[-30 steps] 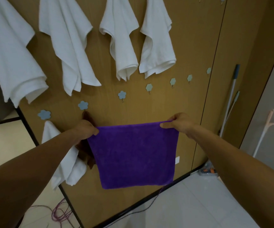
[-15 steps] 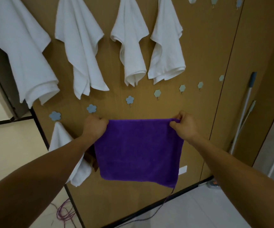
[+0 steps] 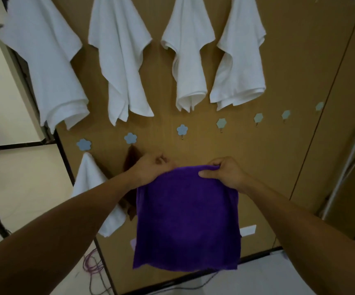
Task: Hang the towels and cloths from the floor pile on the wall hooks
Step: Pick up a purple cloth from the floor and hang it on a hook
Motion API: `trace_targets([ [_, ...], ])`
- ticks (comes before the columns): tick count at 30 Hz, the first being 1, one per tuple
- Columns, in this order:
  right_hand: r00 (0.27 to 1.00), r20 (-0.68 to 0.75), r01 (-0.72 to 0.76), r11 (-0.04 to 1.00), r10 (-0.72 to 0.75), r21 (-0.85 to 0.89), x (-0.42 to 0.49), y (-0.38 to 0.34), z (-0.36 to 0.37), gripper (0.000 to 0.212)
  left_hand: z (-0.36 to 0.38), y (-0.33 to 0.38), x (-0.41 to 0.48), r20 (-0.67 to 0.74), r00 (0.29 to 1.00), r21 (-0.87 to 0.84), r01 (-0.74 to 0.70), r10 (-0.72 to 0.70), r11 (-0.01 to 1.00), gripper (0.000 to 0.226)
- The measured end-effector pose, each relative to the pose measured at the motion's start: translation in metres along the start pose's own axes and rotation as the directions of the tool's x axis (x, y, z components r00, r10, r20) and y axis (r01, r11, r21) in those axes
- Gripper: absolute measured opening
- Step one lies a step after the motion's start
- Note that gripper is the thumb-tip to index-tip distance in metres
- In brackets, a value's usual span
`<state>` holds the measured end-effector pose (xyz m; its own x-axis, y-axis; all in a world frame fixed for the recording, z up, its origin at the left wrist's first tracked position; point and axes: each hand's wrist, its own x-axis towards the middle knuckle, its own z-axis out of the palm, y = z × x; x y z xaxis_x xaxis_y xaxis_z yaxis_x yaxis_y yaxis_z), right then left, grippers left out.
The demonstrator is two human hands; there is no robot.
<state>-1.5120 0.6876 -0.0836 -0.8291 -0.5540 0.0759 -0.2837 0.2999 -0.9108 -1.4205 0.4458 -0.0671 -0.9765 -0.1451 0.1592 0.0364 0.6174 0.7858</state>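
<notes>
A purple cloth (image 3: pixel 186 220) hangs in front of the brown wooden wall panel (image 3: pixel 289 60), held by its top edge. My left hand (image 3: pixel 151 170) grips the cloth's upper left part and my right hand (image 3: pixel 223 172) pinches the upper right part. Just above my hands runs a row of pale blue flower-shaped hooks; one bare hook (image 3: pixel 182 130) is above the cloth. A brown cloth (image 3: pixel 130 158) hangs from the hook (image 3: pixel 130 138) to its left, mostly hidden by my left arm. A small white cloth (image 3: pixel 91 184) hangs from the leftmost hook (image 3: pixel 83 144).
Several white towels (image 3: pixel 119 60) hang on a higher row of hooks. More bare hooks (image 3: pixel 258 118) continue to the right. A mop handle (image 3: pixel 351 154) leans at the right. Purple cord (image 3: pixel 91 262) lies on the pale floor by the panel's base.
My hands have drawn closer together along the cloth's top edge, so the cloth now bunches between them. The view has tilted upward slightly and moved closer to the wall.
</notes>
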Motion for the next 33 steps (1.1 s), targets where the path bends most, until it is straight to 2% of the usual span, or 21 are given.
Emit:
trace_targets([
  [2,0.999,-0.033,0.017,0.999,-0.016,0.041,0.013,0.002,0.005,0.016,0.000,-0.006,0.008,0.176,0.984,0.114,-0.002,-0.019,0.993,0.044],
  [3,0.999,-0.044,0.016,0.999,-0.014,0.041,0.020,0.003,0.007,0.015,0.001,-0.011,0.015,0.220,0.975,0.126,-0.013,-0.015,0.992,0.043],
  [5,0.998,-0.069,-0.003,1.000,0.004,0.019,0.033,0.006,0.012,0.022,0.002,-0.019,0.030,0.222,0.975,0.080,-0.042,0.023,0.996,0.032],
  [8,0.995,-0.095,-0.003,0.998,-0.002,-0.055,0.056,0.010,0.015,0.031,0.003,-0.032,0.056,0.163,0.986,0.044,-0.031,0.024,0.999,0.039],
  [12,0.987,-0.145,0.053,0.994,-0.067,-0.098,0.084,0.011,0.015,0.025,0.006,-0.047,0.093,0.041,0.997,0.015,-0.073,0.072,0.997,0.038],
  [15,0.977,-0.203,0.063,0.997,-0.071,-0.047,0.105,0.013,0.013,0.026,0.006,-0.054,0.117,-0.008,0.995,0.005,-0.097,0.097,0.995,0.039],
  [18,0.973,-0.231,0.018,0.999,-0.007,0.047,0.129,0.016,0.008,0.032,0.006,-0.056,0.139,-0.103,0.989,0.025,-0.100,0.102,0.995,0.035],
  [21,0.977,-0.202,-0.043,0.988,0.072,0.147,0.156,0.019,0.001,0.037,0.010,-0.057,0.163,-0.218,0.973,0.135,-0.046,0.075,0.990,0.035],
  [23,0.978,-0.191,-0.040,0.972,0.086,0.230,0.175,0.020,-0.001,0.030,0.013,-0.058,0.179,-0.305,0.949,0.215,-0.006,0.073,0.977,0.033],
  [26,0.960,-0.259,-0.021,0.954,0.103,0.300,0.206,0.024,-0.004,0.035,0.022,-0.060,0.201,-0.407,0.909,0.251,0.014,0.092,0.968,0.026],
  [28,0.940,-0.328,-0.004,0.963,0.096,0.269,0.225,0.028,-0.004,0.041,0.027,-0.064,0.214,-0.454,0.889,0.233,0.047,0.066,0.971,0.029],
  [31,0.919,-0.389,0.008,0.981,0.070,0.194,0.248,0.041,0.002,0.027,0.034,-0.069,0.225,-0.513,0.858,0.231,0.156,-0.016,0.960,0.032],
  [33,0.916,-0.393,-0.024,0.990,0.076,0.136,0.255,0.050,0.008,0.027,0.041,-0.073,0.225,-0.536,0.843,0.275,0.222,-0.042,0.936,0.031],
])
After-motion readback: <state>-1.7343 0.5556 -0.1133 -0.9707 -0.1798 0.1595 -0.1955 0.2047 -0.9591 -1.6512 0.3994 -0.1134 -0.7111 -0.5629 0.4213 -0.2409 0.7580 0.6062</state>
